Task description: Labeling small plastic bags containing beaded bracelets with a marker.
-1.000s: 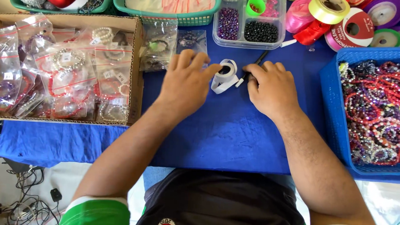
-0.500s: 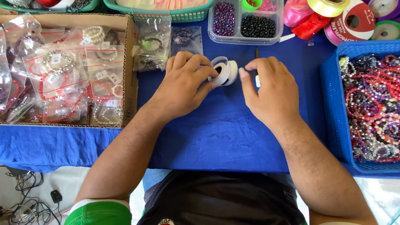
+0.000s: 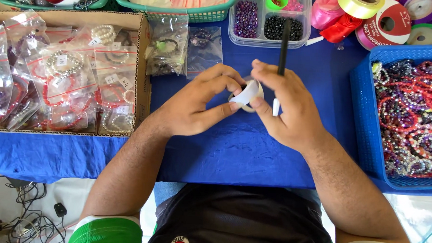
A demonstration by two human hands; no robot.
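Tape roll: a small white roll of tape [image 3: 246, 95] sits at the centre of the frame, raised just above the blue cloth [image 3: 234, 152]. It is a short ring with a pale, cream-coloured rim, and a flat white strip of it faces the camera at a slant.
Left hand: the left hand [image 3: 197, 105] comes in from the lower left; its fingertips and thumb pinch the roll's left side.
Right hand: the right hand [image 3: 288, 108] closes on the roll's right side with thumb and forefinger, the fingers curled in tightly.
Pen: a thin black stick, seemingly a pen [image 3: 283, 48], rises from the right hand's fingers towards the top of the frame; a white tip shows below the hand.
Cardboard box: at the left edge, a cardboard box [image 3: 143, 58] holds clear bags of bead bracelets.
Loose bags: 2 clear bags [image 3: 168, 45] lie on the cloth just right of the box, above the left hand.
Bead tray: a clear divided tray [image 3: 260, 20] at top centre holds purple and black beads.
Blue basket: at the right edge, a blue plastic basket [image 3: 362, 104] is heaped with red, purple and pink beaded strings.
Ribbon spools: several spools of ribbon [image 3: 379, 16] lie in the upper right, red, yellow, pink and purple.
Green basket: a green basket [image 3: 202, 12] stands at the top, left of the bead tray.
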